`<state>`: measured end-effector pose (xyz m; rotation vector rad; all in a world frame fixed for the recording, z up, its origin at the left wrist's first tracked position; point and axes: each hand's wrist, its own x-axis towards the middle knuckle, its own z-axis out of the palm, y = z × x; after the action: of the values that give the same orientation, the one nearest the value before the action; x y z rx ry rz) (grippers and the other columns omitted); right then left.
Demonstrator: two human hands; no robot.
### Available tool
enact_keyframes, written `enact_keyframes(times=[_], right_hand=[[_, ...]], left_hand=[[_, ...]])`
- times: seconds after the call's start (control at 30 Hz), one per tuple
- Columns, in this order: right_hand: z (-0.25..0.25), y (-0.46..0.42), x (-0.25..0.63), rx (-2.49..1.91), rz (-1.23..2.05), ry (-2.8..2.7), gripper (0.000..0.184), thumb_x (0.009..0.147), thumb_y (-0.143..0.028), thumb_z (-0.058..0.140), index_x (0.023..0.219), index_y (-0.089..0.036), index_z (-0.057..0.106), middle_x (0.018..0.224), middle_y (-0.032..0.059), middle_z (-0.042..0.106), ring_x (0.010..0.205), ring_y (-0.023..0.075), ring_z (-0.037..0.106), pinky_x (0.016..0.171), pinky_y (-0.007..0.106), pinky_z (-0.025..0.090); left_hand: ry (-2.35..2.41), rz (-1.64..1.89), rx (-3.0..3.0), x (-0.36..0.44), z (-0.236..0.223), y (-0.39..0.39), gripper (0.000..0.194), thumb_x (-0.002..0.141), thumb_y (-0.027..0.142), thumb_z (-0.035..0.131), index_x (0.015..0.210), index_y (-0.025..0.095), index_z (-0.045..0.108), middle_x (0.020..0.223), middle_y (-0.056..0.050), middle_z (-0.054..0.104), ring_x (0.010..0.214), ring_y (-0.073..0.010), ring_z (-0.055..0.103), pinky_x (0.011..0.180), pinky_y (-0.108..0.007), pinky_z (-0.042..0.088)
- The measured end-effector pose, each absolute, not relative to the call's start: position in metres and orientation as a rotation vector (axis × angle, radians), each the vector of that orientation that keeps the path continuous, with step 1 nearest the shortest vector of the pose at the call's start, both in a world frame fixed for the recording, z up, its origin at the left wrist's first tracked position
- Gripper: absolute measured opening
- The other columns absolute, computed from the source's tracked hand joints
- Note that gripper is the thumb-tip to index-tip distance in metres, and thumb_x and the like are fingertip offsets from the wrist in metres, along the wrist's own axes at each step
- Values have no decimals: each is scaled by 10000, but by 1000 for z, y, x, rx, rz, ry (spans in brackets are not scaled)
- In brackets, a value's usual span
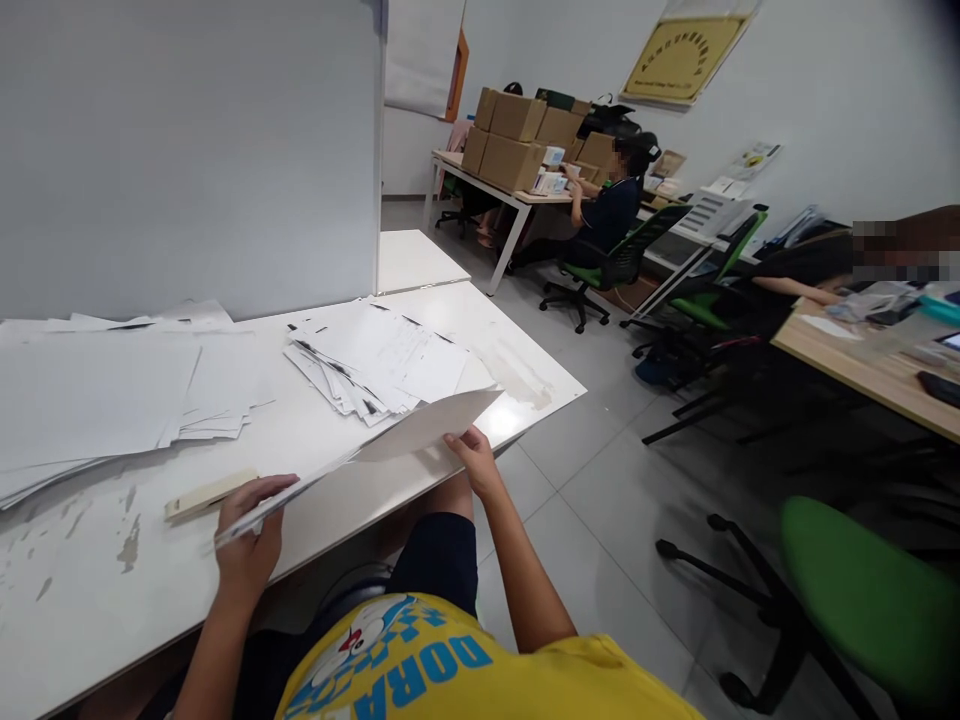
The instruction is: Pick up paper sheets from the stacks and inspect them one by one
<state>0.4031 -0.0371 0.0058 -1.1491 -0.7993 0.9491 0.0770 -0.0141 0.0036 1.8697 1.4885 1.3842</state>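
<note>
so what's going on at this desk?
A seated person holds one white sheet above the white table, left hand at its near end, right hand at the far edge. Two paper stacks lie on the table: a fanned one just behind the sheet, another further left. Other people sit at desks beyond.

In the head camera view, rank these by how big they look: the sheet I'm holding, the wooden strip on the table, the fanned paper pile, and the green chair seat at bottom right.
1. Green chair seat, though nearness to the camera inflates it.
2. Fanned paper pile.
3. Held sheet, seen nearly edge-on between left hand and right hand, so it looks smaller than it is.
4. Wooden strip.
</note>
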Motion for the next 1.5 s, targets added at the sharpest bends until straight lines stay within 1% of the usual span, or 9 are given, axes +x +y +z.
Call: enact_keyframes(times=[0.27, 0.4, 0.53, 0.7, 0.83, 1.1, 1.2, 1.33, 1.5], right_hand=[[19, -39, 398, -1199, 853, -848, 294, 699, -437, 771, 887, -212, 751, 846, 21, 746, 839, 225, 655, 789, 348, 517], [25, -39, 402, -1184, 876, -820, 300, 706, -456, 763, 889, -220, 743, 859, 19, 748, 807, 219, 645, 721, 328, 521], [17, -38, 404, -1160, 888, -833, 298, 706, -430, 768, 912, -216, 743, 900, 26, 757, 854, 219, 652, 770, 336, 524], [-6, -33, 403, -1148, 762, -702, 304, 667, -419, 775, 875, -206, 716, 879, 29, 760, 858, 219, 656, 807, 358, 522], [-10, -31, 405, -1081, 795, -659, 358, 649, -383, 784, 945, -212, 678, 938, 28, 752, 900, 202, 663, 846, 344, 514], [-11, -30, 408, -1188, 820, -693, 295, 674, -441, 743, 849, -214, 673, 787, -5, 700, 768, 174, 611, 715, 287, 494], [-9, -30, 416, -1226, 837, -708, 307, 681, -451, 740, 848, -203, 670, 746, -15, 684, 706, 161, 589, 664, 273, 481], [-7, -36, 444, -1292, 841, -723, 349, 673, -458, 761, 885, -192, 684, 773, -4, 707, 727, 179, 608, 670, 284, 489], [-9, -41, 468, -1366, 893, -725, 402, 647, -467, 782, 918, -180, 708, 850, 28, 743, 798, 219, 642, 700, 315, 503]], left_hand=[[1802, 1214, 1688, 69, 11, -7, 366, 838, 551, 556, 937, 217, 667, 878, -61, 739, 879, -283, 699, 715, -373, 558], [1683, 1230, 1538, 69, 14, -8, 390, 823, 564, 595, 1031, 236, 633, 939, -42, 742, 866, -244, 703, 733, -346, 569], [1572, 1331, 1468, 73, 5, -10, 383, 800, 548, 638, 1013, 231, 610, 942, -48, 729, 886, -238, 700, 801, -359, 583], [1319, 1326, 1468, 79, -8, -10, 526, 770, 561, 693, 1151, 222, 565, 1058, -89, 706, 1063, -254, 667, 979, -414, 536], [1331, 1336, 1459, 81, -11, -9, 582, 786, 621, 643, 1174, 194, 562, 1025, -117, 705, 1037, -259, 673, 966, -429, 537], [1758, 1211, 1871, 73, -11, -21, 295, 895, 470, 510, 961, 220, 650, 856, -59, 713, 828, -235, 681, 759, -332, 539], [1683, 1178, 2218, 70, -10, -27, 348, 933, 381, 454, 1159, 211, 656, 1053, -95, 734, 954, -247, 690, 849, -343, 527], [1518, 998, 2622, 58, -23, -53, 492, 934, 348, 455, 1397, 202, 537, 1273, -125, 683, 1216, -307, 617, 1037, -430, 459], [1784, 871, 2565, 49, -51, -117, 791, 880, 298, 525, 1590, 272, 178, 1551, -144, 412, 1441, -375, 371, 1159, -627, 290]])
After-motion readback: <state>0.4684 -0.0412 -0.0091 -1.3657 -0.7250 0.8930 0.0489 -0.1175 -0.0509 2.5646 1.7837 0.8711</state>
